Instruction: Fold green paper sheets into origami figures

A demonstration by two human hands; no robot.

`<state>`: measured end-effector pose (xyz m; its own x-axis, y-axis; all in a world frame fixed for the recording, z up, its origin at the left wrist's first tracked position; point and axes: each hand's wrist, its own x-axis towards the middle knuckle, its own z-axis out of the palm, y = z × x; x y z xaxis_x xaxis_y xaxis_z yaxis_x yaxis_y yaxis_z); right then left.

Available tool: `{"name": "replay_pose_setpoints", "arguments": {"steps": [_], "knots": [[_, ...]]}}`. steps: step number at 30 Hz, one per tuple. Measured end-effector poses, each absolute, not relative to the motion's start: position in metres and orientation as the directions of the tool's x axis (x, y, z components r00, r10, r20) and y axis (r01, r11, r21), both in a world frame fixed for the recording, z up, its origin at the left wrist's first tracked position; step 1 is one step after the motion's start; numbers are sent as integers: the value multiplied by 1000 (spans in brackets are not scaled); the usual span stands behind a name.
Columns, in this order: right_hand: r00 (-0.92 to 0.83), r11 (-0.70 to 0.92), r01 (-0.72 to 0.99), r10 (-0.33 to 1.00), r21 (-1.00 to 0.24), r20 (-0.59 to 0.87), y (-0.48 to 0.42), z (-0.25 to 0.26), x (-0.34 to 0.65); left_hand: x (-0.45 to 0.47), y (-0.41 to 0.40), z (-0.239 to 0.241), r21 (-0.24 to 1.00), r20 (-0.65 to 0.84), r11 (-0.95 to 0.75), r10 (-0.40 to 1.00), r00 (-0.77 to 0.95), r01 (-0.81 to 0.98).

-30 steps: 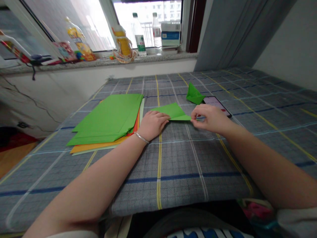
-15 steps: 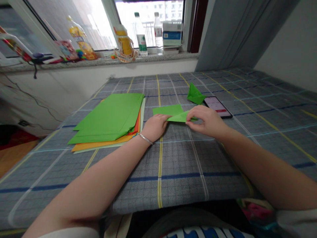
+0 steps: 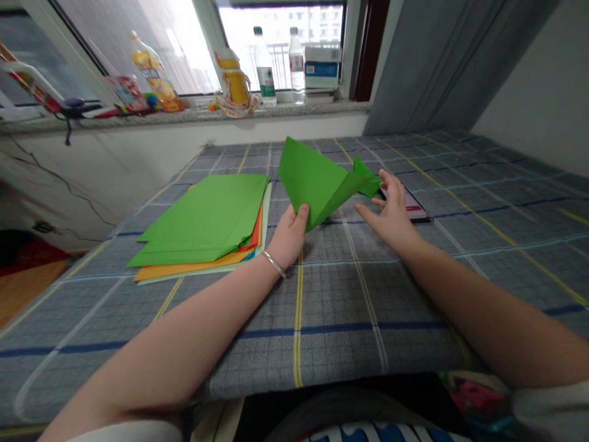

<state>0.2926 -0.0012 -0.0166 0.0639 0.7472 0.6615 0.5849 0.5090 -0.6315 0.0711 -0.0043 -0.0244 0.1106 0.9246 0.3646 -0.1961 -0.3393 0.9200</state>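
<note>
Stack of green and orange paper (image 3: pixel 197 221) on a checked cloth (image 3: pixel 345 344), just beside the left hand (image 3: pixel 289 239), thumb and fingers pinching a folded green sheet (image 3: pixel 313 178) tilted up off the cloth. Small folded green paper (image 3: pixel 368 179) beyond the sheet. Right hand (image 3: pixel 389 215) open, fingers spread, holding nothing, a phone (image 3: pixel 411 205) partly behind it.

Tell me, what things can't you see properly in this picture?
All in the head view:
The phone: the right hand covers part of it, and its screen is too blurred to read.
The paper stack: the top green sheets hide most of the lower sheets.
The folded green paper: the left hand hides the held corner.
The water bottle: its label is too small to read.
</note>
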Motion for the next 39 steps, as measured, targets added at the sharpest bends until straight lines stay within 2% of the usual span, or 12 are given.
{"name": "replay_pose_setpoints", "arguments": {"steps": [3, 9, 14, 17, 20, 24, 30, 34, 39], "knots": [[102, 453, 469, 825, -758, 556, 11, -28, 295, 76, -6, -20, 899, 298, -232, 946, 131, -371], [-137, 337, 310, 941, -889, 309, 15, -39, 288, 75, -7, -12, 864, 199, -77, 960, 198, -497], [-242, 377, 232, 915, -897, 322, 7, -35, 277, 75, -8, -12, 859, 179, -41, 958, 223, -511], [-225, 402, 181, 905, -897, 360, 5, -29, 275, 75, -9, -12, 865, 167, -40, 963, 213, -499], [-169, 363, 110, 924, -925, 342, 4, -24, 275, 73, -8, -14, 871, 162, -37, 963, 215, -490], [-178, 292, 18, 942, -956, 284, 2, -20, 278, 71, -6, -18, 879, 132, -9, 966, 224, -477], [-149, 136, 111, 982, -985, 118, 2, -20, 284, 72, -2, -20, 904, 70, -6, 989, 133, -427], [-113, 92, 134, 991, -987, 77, 2, -19, 284, 72, -3, -21, 948, 40, 9, 988, 146, -319], [-66, 23, 365, 998, -931, -2, -1, -12, 285, 65, 1, -29, 987, 153, -145, 978, 141, -69]]}}
